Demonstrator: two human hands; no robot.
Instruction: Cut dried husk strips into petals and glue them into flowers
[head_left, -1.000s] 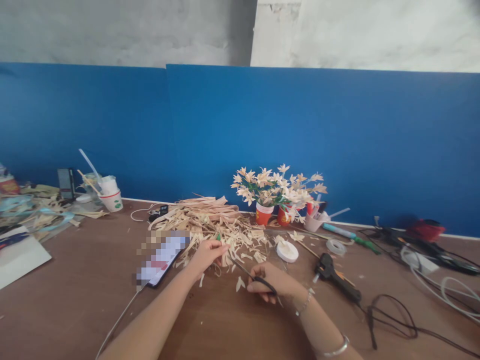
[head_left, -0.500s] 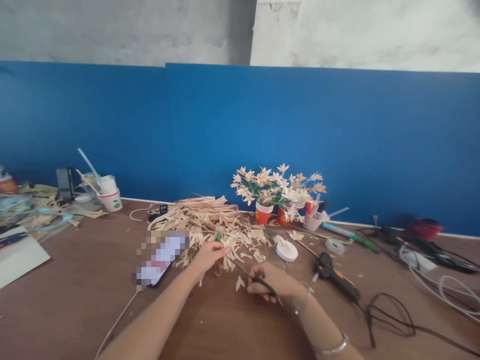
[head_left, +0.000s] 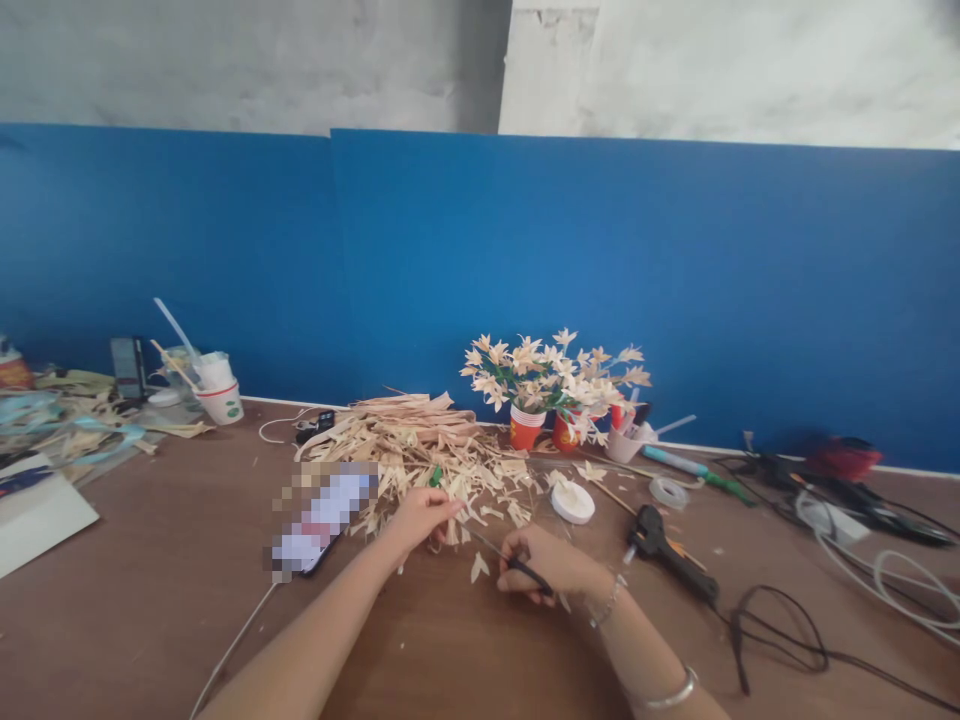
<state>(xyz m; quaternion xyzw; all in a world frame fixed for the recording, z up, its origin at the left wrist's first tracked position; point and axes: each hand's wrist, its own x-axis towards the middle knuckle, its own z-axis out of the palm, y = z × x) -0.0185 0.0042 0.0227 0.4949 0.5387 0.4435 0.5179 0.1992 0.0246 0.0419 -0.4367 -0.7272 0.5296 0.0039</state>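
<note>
My left hand (head_left: 420, 520) is pinched closed at the front of a heap of pale husk-like strips (head_left: 435, 440). What lies between its fingertips is too small to make out. My right hand (head_left: 536, 560) is wrapped round the dark handles of a pair of scissors (head_left: 529, 575), whose thin blades point up and left toward my left fingertips. A small pale cut petal piece (head_left: 479, 568) lies on the table between my hands. Something green (head_left: 436, 476) shows just beyond my left hand.
Pale flowers stand in red paper cups (head_left: 527, 428) behind the heap. A white lid (head_left: 573, 502), a tape roll (head_left: 669, 492) and a black glue gun (head_left: 667, 555) with its cord lie to the right. A phone (head_left: 322, 520) on a cable lies left, and a white cup (head_left: 221, 400) stands beyond.
The scissors have shifted slightly in my right hand, their blades and handles at a somewhat different angle. My left hand stays pinched in nearly the same place.
</note>
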